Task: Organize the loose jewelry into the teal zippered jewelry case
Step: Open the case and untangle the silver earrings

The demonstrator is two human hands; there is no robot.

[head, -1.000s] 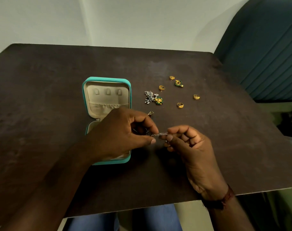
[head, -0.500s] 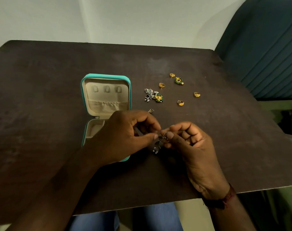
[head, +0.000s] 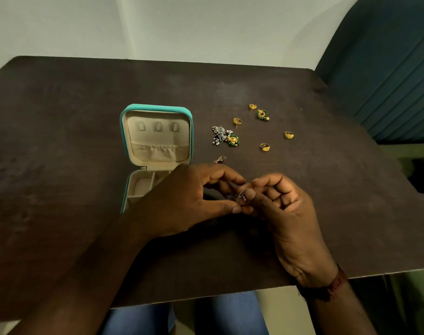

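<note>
The teal jewelry case stands open on the dark table, its lid upright and its beige tray partly hidden by my left hand. My left hand and my right hand meet just right of the case, and both pinch a small silver chain piece between their fingertips. Loose on the table behind them lie a silver beaded earring, a green-gold earring, a second green earring and several gold rings. A small metal piece lies near the case's corner.
A dark teal padded chair stands at the right behind the table. The table's near edge runs just below my wrists, with my blue-clad legs beneath it. A pale wall is at the back.
The silver chain piece, stretched straight between my hands a second ago, is now bunched between the fingertips. My hands have drawn closer together.
</note>
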